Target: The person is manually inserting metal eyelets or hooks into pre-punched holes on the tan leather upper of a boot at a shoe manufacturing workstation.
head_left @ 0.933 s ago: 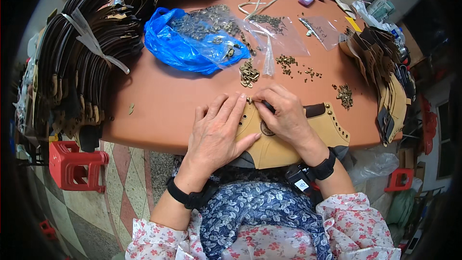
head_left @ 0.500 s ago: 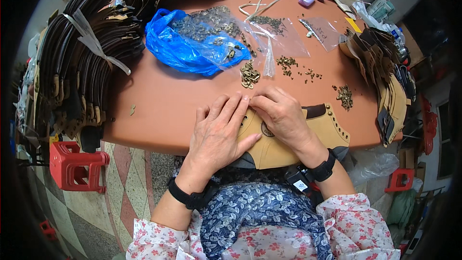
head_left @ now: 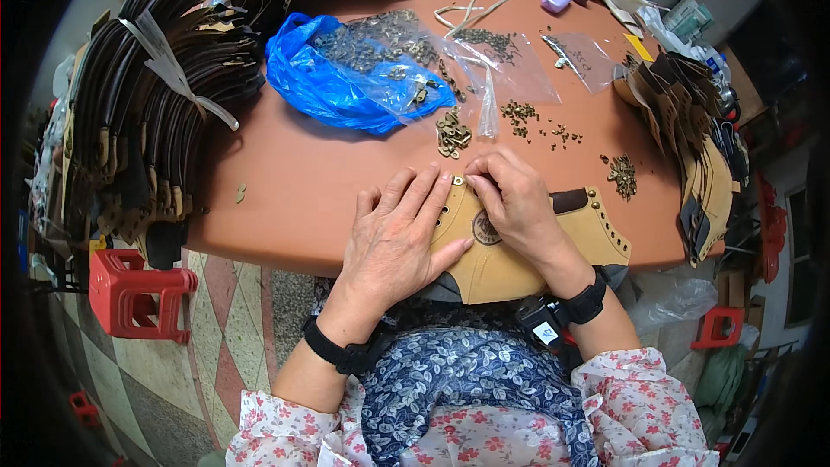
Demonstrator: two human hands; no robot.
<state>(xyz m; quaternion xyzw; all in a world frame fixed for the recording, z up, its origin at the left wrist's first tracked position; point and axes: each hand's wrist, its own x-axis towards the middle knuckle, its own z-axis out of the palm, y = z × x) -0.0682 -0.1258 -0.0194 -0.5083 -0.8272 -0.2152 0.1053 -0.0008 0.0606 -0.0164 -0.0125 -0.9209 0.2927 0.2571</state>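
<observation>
A tan leather shoe upper with a dark collar patch, a round stamp and metal eyelets lies at the table's near edge. My left hand rests flat on its left part, fingers stretched out, thumb on the leather. My right hand is closed in a pinch at the upper's top edge; what its fingertips hold, if anything, is hidden. Between the fingertips of both hands a small brass lace hook sits at the corner of the upper. Just beyond lies a pile of brass lace hooks.
A blue plastic bag of metal fittings lies beyond my hands, with small rivets and another rivet pile to the right. Bundled dark leather pieces stand left, stacked tan uppers right. A red stool stands below left.
My right hand has shifted slightly right, away from the left fingertips, and the brass hook at the upper's corner now shows. The left hand stays on the leather.
</observation>
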